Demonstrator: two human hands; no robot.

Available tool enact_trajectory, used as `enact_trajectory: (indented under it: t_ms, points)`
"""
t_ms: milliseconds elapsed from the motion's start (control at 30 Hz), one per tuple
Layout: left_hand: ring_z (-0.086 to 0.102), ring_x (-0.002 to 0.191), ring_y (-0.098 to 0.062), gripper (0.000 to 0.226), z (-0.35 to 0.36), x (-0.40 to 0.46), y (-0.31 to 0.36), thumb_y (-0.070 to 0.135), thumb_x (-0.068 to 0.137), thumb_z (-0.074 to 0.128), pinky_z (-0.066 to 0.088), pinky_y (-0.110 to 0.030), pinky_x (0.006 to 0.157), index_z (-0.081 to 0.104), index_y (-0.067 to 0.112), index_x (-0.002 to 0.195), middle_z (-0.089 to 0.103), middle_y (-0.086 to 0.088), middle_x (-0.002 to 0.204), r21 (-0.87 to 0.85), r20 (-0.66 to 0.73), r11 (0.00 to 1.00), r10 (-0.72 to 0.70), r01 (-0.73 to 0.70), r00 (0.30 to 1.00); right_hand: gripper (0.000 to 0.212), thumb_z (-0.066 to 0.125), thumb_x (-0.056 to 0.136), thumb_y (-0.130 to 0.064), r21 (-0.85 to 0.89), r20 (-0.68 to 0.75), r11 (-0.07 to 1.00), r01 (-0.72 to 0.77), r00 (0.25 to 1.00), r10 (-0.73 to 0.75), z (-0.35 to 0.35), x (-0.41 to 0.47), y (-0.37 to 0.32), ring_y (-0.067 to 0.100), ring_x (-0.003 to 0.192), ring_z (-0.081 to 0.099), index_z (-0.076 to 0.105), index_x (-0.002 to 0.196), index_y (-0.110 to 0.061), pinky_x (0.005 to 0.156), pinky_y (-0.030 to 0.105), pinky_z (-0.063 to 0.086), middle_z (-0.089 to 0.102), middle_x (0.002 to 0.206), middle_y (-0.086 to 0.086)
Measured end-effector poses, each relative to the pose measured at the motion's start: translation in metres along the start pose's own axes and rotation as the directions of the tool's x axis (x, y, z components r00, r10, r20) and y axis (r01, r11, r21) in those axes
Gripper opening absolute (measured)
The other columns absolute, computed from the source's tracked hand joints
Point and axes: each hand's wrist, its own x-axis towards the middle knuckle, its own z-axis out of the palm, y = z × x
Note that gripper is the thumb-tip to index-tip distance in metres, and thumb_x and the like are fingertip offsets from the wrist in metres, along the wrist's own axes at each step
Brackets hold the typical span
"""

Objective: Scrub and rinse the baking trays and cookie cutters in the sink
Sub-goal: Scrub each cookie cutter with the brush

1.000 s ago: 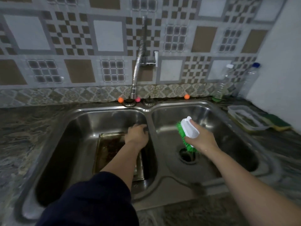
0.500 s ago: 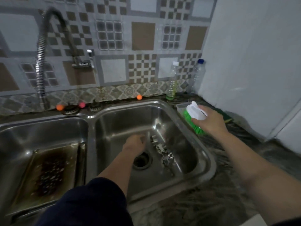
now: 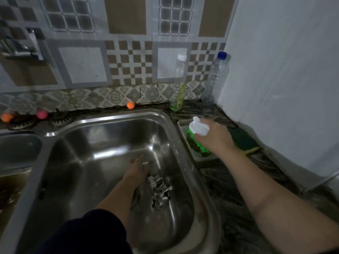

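Note:
In the right basin of the steel sink, my left hand reaches down and pinches a small round metal cookie cutter. Several more cookie cutters lie in a heap just right of that hand, near the drain. The dark, stained baking tray lies in the left basin, cut off by the frame's left edge. My right hand grips the scrub brush by its white handle. Its green bristles rest in a small clear dish on the counter right of the sink.
A green sponge lies behind my right hand. Two plastic bottles stand at the back by the white wall. Orange and pink balls sit on the sink's rear ledge. The tap's handle is at the upper left.
The view swung right. My left hand went from the tray in the left basin to the cutters in the right basin. My right hand carried the brush from the sink to the dish.

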Motion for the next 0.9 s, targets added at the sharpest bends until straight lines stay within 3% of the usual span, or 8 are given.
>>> enact_trajectory:
  t_ms: [100, 267, 400, 500, 667, 733, 800, 900]
  points:
    - [0.051, 0.121, -0.026, 0.062, 0.008, 0.01, 0.005, 0.016, 0.089, 0.061, 0.038, -0.023, 0.094, 0.036, 0.016, 0.146, 0.043, -0.017, 0.141, -0.042, 0.026, 0.999, -0.025, 0.026, 0.999, 0.061, 0.064, 0.084, -0.039, -0.034, 0.017, 0.999, 0.028, 0.999, -0.028, 0.011, 0.002, 0.002, 0.027, 0.11, 0.059, 0.043, 0.141, -0.031, 0.081, 0.032, 0.049, 0.061, 0.124, 0.004]
    - [0.053, 0.12, -0.026, 0.062, 0.021, 0.018, 0.004, 0.018, 0.089, 0.063, 0.039, -0.024, 0.092, 0.037, 0.01, 0.144, 0.054, -0.014, 0.134, -0.045, 0.072, 0.998, -0.045, 0.049, 0.996, 0.062, 0.064, 0.083, -0.038, -0.014, -0.024, 0.999, 0.048, 0.999, -0.049, 0.017, 0.002, 0.003, 0.025, 0.107, 0.059, 0.043, 0.141, -0.031, 0.078, 0.033, 0.051, 0.061, 0.123, 0.002]
    - [0.059, 0.112, -0.028, 0.064, 0.031, 0.019, -0.006, 0.02, 0.084, 0.07, 0.045, -0.03, 0.09, 0.04, 0.011, 0.139, 0.061, -0.014, 0.124, -0.112, 0.011, 0.987, -0.116, 0.117, 0.993, 0.063, 0.066, 0.082, -0.037, -0.001, -0.037, 0.999, 0.046, 0.998, -0.046, 0.018, 0.0, 0.005, 0.025, 0.105, 0.059, 0.044, 0.14, -0.031, 0.074, 0.031, 0.048, 0.062, 0.121, 0.003]
    - [0.061, 0.101, -0.03, 0.052, 0.034, 0.018, -0.009, 0.011, 0.08, 0.072, 0.045, -0.029, 0.079, 0.049, 0.009, 0.127, 0.065, -0.015, 0.113, -0.233, -0.03, 0.96, -0.164, 0.153, 0.986, 0.063, 0.068, 0.081, -0.035, 0.013, -0.058, 0.999, 0.05, 0.997, -0.049, 0.016, 0.0, 0.006, 0.026, 0.106, 0.059, 0.045, 0.14, -0.03, 0.075, 0.031, 0.048, 0.063, 0.121, 0.004]
    - [0.064, 0.095, -0.029, 0.032, 0.018, 0.015, -0.014, 0.008, 0.08, 0.07, 0.055, -0.04, 0.079, 0.058, 0.012, 0.109, 0.067, -0.011, 0.101, -0.542, -0.127, 0.832, -0.223, 0.121, 0.966, 0.063, 0.069, 0.081, -0.035, 0.054, -0.123, 0.997, 0.052, 0.991, -0.045, 0.002, -0.007, -0.008, 0.026, 0.112, 0.057, 0.046, 0.14, -0.031, 0.082, 0.032, 0.047, 0.06, 0.127, 0.005]
    - [0.063, 0.093, -0.028, 0.029, 0.004, 0.01, -0.011, 0.005, 0.082, 0.069, 0.057, -0.044, 0.077, 0.056, 0.017, 0.105, 0.066, -0.014, 0.105, -0.693, -0.137, 0.719, -0.217, 0.063, 0.967, 0.063, 0.069, 0.081, -0.035, 0.081, -0.168, 0.993, 0.092, 0.983, -0.077, -0.007, -0.011, -0.022, 0.025, 0.114, 0.055, 0.046, 0.14, -0.031, 0.086, 0.032, 0.045, 0.059, 0.129, 0.004]
    - [0.06, 0.088, -0.023, 0.032, -0.014, 0.0, -0.003, -0.001, 0.086, 0.065, 0.056, -0.037, 0.067, 0.052, 0.015, 0.111, 0.061, -0.014, 0.105, -0.792, -0.136, 0.61, -0.162, -0.009, 0.977, 0.063, 0.068, 0.081, -0.036, 0.114, -0.206, 0.983, 0.147, 0.971, -0.122, -0.011, -0.022, -0.04, 0.024, 0.116, 0.053, 0.046, 0.14, -0.031, 0.09, 0.032, 0.044, 0.058, 0.13, 0.003]
    - [0.058, 0.083, -0.016, 0.041, -0.041, -0.016, 0.003, -0.004, 0.087, 0.062, 0.052, -0.023, 0.058, 0.047, 0.011, 0.122, 0.057, -0.01, 0.108, -0.833, -0.15, 0.548, -0.084, -0.08, 0.985, 0.063, 0.071, 0.081, -0.034, 0.205, -0.212, 0.949, 0.238, 0.958, -0.194, 0.003, -0.055, -0.067, 0.018, 0.116, 0.053, 0.048, 0.139, -0.029, 0.091, 0.027, 0.044, 0.057, 0.13, -0.002]
